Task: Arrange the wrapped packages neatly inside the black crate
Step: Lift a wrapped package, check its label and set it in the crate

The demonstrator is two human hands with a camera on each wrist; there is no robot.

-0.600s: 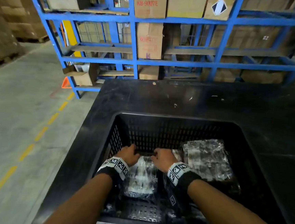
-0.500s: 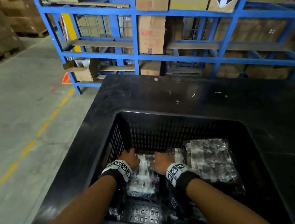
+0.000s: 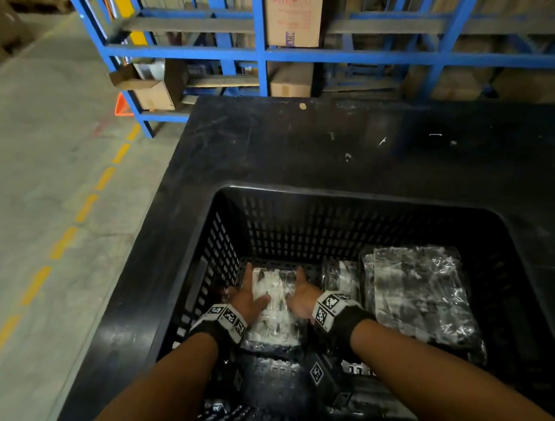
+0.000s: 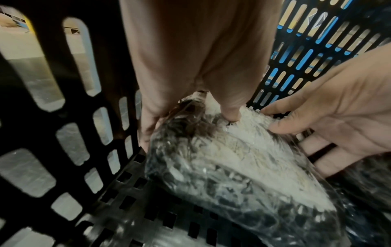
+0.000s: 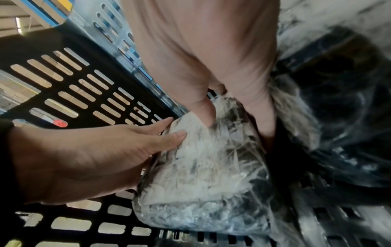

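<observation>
A wrapped package in crinkled clear film lies on the floor of the black crate, near its far left corner. My left hand holds its left side, thumb on top, fingers down the edge. My right hand holds the right side the same way, thumb on top. Between the hands the package shows pale under the film. Other wrapped packages lie stacked along the crate's right side, and one narrow package sits between.
The crate stands on a black table. Its slotted walls close in on the left and far sides. Blue racking with cardboard boxes stands behind the table. A concrete floor with a dashed yellow line is at the left.
Both hands have slid forward along the package and moved it deeper toward the crate's far wall. The head camera has tipped lower and closer to the crate.
</observation>
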